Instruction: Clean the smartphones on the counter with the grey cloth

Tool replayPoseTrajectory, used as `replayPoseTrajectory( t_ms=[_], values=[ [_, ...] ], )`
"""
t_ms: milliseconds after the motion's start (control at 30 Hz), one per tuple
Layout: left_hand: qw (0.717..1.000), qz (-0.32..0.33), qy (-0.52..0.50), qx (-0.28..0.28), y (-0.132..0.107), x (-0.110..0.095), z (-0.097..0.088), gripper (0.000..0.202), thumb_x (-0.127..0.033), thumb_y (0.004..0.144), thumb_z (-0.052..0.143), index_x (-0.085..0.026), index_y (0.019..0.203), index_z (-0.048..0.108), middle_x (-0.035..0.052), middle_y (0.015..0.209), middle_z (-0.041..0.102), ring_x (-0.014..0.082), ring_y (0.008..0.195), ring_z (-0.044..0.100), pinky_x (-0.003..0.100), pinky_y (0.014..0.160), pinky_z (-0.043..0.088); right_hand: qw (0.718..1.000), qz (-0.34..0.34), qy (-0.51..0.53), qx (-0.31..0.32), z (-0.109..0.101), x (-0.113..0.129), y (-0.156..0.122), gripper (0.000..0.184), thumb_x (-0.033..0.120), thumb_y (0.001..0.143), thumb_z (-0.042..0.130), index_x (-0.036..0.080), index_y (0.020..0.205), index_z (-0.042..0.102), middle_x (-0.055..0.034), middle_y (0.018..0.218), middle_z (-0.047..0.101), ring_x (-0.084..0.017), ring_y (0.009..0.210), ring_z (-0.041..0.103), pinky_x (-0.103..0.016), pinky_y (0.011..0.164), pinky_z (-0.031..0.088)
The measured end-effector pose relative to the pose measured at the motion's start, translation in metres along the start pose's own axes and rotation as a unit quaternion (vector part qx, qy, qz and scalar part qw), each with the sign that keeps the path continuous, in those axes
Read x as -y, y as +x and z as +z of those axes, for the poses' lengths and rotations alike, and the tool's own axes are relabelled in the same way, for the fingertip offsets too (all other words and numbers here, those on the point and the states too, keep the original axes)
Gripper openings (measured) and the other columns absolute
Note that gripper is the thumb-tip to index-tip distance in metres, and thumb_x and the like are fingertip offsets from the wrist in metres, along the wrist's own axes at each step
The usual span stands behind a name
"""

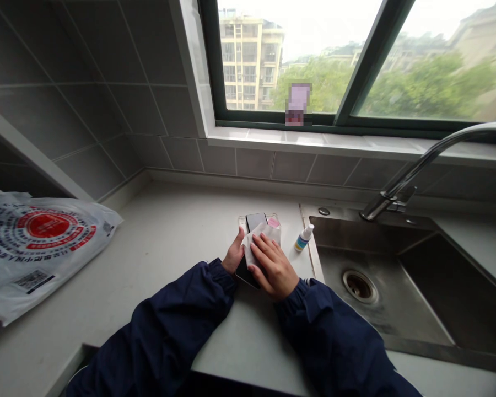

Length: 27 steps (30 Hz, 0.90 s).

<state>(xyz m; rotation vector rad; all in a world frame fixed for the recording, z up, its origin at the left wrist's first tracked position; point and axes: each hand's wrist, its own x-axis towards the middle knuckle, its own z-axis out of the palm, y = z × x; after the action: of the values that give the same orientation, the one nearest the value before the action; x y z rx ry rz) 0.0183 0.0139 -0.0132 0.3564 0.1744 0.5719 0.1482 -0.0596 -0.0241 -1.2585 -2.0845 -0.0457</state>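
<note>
A dark smartphone [245, 274] is held over the counter, tilted, with its upper end showing past a white wipe [251, 255]. My left hand [233, 253] grips the phone by its left edge, thumb up along the side. Fingers together, my right hand [274, 266] presses the wipe flat against the phone's screen. Behind the phone lies a clear phone case [242, 221] with a pink round piece [274, 222] on it, partly covered by the wipe. A small spray bottle [303, 238] with a white cap stands right of my right hand.
A steel sink [380, 320] with a curved tap [413, 171] is set into the counter [157, 231] on the right. At the left lies a white plastic bag [8, 264] with red and black print. A tiled wall and a window [314, 60] rise behind.
</note>
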Motion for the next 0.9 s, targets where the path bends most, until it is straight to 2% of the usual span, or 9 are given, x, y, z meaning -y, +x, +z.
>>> replayPoseTrajectory(
  t_ms=[467,700,900],
  values=[
    [1.000,0.003,-0.006,-0.002,-0.0010,-0.0001,0.0062,0.072,-0.060,0.095,0.027,-0.009,0.144,0.041,0.0190,0.126,0.062,0.0291,0.120,0.058,0.041,0.111,0.031,1.000,0.004,0.002,0.000,-0.0007,0.0007,0.0003,0.049,0.031,0.096,0.047,0.012,0.141,0.047,-0.0152,0.150,0.040,-0.031,0.144,0.028,-0.054,0.112,0.035],
    [1.000,0.009,-0.004,-0.004,0.0002,-0.0006,0.0025,0.071,-0.059,0.094,0.033,-0.009,0.144,0.040,0.0187,0.126,0.062,0.0292,0.119,0.059,0.040,0.112,0.032,1.000,0.007,0.006,0.001,-0.0012,0.0009,0.0002,0.050,0.031,0.097,0.046,0.015,0.143,0.044,-0.0135,0.150,0.040,-0.030,0.144,0.028,-0.054,0.113,0.035],
    [1.000,0.003,0.017,-0.007,0.0006,0.0019,0.0002,0.075,-0.061,0.095,0.022,-0.007,0.145,0.038,0.0188,0.128,0.061,0.0288,0.125,0.054,0.040,0.112,0.032,1.000,0.017,0.000,-0.006,-0.0016,0.0000,0.0007,0.050,0.031,0.097,0.046,0.014,0.143,0.044,-0.0132,0.151,0.038,-0.030,0.144,0.027,-0.052,0.113,0.034]
  ],
)
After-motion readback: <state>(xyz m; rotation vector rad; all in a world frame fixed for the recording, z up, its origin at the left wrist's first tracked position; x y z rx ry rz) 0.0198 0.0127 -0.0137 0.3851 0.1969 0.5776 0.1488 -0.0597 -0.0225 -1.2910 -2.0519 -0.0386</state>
